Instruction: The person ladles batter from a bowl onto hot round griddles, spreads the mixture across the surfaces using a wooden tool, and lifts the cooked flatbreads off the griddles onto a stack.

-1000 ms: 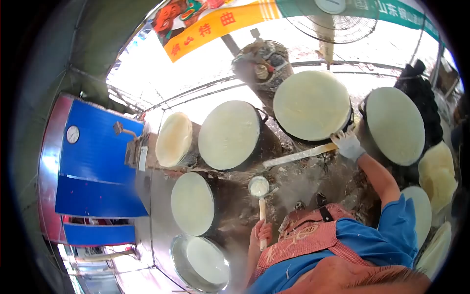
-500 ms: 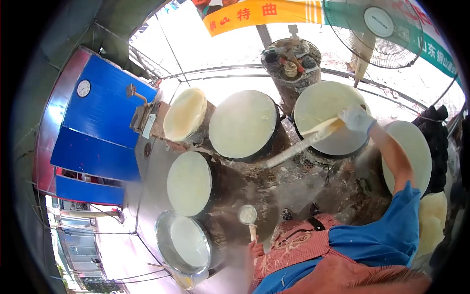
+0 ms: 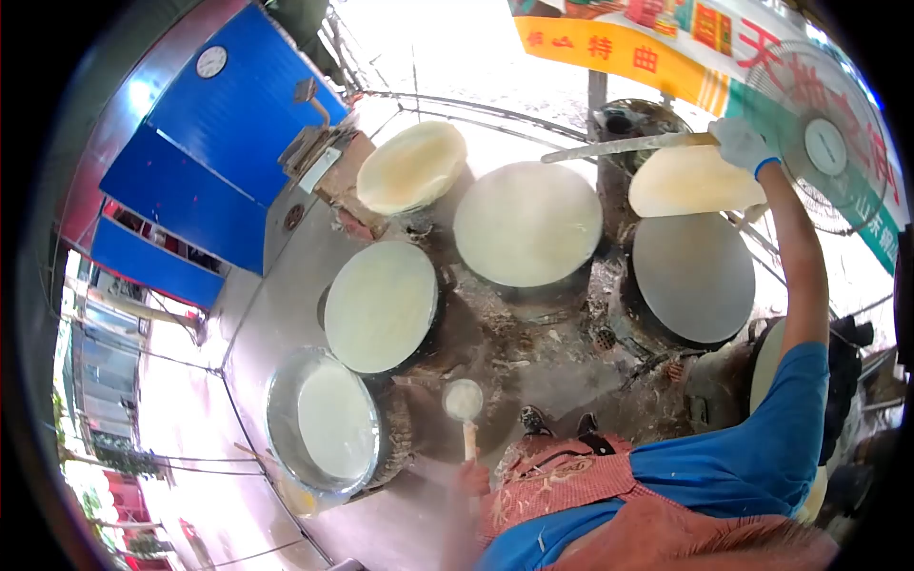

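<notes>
My right hand (image 3: 745, 150), in a white glove, is closed on a long flat scraper (image 3: 628, 147) that points left. Just beneath the glove hangs a thin round pancake (image 3: 690, 186), raised off the bare grey griddle (image 3: 693, 276); whether my fingers also pinch its edge cannot be made out. Low in the view, my left hand (image 3: 472, 478) grips the wooden handle of a ladle (image 3: 464, 401), its round bowl coated pale. A pale batter sheet covers the middle griddle (image 3: 528, 224), and another coats the left griddle (image 3: 381, 306).
A large metal basin (image 3: 276, 428) of white batter stands at lower left. Browned pancake (image 3: 412, 167) lies at back left. A fan (image 3: 824, 146) stands at right, near a drum (image 3: 619, 124) behind the griddles. One more griddle (image 3: 766, 366) is partly hidden by my right arm.
My right hand has moved up and away with the scraper, and the pancake has come up off the right griddle, baring its surface. The view has turned; my left hand still holds the ladle.
</notes>
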`<state>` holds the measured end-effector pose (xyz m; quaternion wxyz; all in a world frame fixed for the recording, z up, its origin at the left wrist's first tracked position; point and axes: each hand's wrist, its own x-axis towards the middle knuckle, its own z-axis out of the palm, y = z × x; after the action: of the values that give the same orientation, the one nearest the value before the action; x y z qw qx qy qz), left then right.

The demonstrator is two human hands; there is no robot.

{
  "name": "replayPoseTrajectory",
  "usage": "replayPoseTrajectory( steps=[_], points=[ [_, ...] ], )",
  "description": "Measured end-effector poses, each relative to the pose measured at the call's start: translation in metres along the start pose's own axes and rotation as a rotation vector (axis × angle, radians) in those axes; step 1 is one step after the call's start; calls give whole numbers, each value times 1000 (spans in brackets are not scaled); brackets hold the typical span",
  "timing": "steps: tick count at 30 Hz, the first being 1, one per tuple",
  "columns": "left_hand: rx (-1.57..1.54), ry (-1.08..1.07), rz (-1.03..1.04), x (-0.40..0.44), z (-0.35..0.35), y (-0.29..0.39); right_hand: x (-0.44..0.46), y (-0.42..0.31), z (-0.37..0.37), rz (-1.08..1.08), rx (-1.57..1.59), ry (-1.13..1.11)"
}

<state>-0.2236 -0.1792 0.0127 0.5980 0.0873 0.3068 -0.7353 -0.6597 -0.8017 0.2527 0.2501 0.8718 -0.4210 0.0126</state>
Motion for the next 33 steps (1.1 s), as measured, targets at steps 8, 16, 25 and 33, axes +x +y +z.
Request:
replayPoseTrajectory(
  steps=[8,16,25,33],
  points=[
    [-21,94,161,-39,-1,57,138,-52,-58,-133,-125,31],
    [-87,-322,-89,-61,-14,83,294,-211,-122,-179,19,-53],
    [-230,-401,365,-18,-28,24,515,-351,-91,-133,958,-375],
    [-411,-271,616,33,-17,10,614,-420,146,293,1742,-566]
  ],
)
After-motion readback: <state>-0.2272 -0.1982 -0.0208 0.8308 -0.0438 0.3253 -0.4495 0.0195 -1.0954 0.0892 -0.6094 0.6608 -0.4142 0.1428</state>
